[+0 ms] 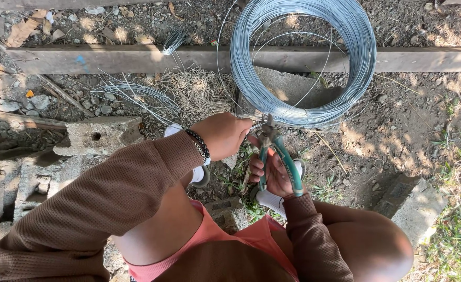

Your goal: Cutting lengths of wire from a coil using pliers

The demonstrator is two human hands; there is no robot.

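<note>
Right hand (273, 175) grips the teal-handled steel pliers (272, 149), fingers wrapped round both handles. Left hand (224, 134) is fisted on thin grey wire at the large round coil of galvanised wire (345, 62), which lies on dirt ahead. Plier tips are hard to make out.

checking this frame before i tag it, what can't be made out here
Head view only:
- Wire between the left hand and the pliers: too thin to trace into the coil.
- Left hand's grip: closed fist hides the fingers.
- Plier tips: too small to tell whether they bite the wire.
- Wooden beam: right end cut off by the frame edge.
</note>
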